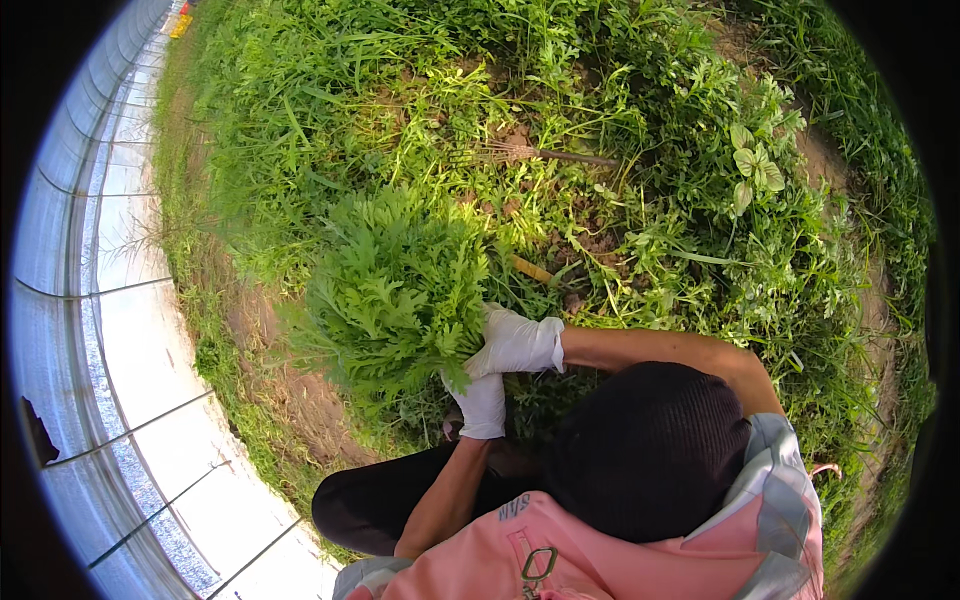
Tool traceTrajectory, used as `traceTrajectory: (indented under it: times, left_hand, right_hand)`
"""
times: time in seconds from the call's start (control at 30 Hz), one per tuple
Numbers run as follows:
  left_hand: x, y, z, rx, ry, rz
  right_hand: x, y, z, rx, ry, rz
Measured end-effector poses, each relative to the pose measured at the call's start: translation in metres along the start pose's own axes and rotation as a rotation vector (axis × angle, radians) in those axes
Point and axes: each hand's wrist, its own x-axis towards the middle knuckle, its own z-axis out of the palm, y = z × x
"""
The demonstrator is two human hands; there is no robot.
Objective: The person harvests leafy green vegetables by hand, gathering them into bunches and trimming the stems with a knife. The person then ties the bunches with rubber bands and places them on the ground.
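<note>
A large bunch of leafy greens with lobed leaves, like crown daisy (397, 292), is gathered in front of my knees, its leafy tops pointing up and left. My right hand (517, 341), in a white glove, is closed around the stems at the bunch's lower right. Just below it, my left hand (481, 406), gloved the same way, grips the stem end from beneath. The two gloves touch, and leaves hide some of the fingers. Beyond the bunch, a yellow strip, perhaps a tool handle (532, 268), lies partly covered by plants.
A small hand rake (510, 151) with a dark handle rests on trampled stems and soil farther ahead. Dense greens and grass (720, 97) surround the patch. Plastic greenhouse sheeting (135, 322) with thin ribs curves along the left, beside a dirt strip (300, 397).
</note>
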Motion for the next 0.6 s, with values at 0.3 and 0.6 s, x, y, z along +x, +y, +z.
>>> traceTrajectory:
  times: [0.3, 0.6]
  left_hand:
    - [0.123, -0.057, -0.041, -0.159, 0.330, 0.224]
    - [0.232, -0.003, -0.097, -0.731, 0.422, 0.323]
  right_hand:
    - [0.095, -0.071, -0.070, -0.328, -0.091, -0.379]
    - [0.196, -0.187, -0.080, -0.610, -0.249, -0.156]
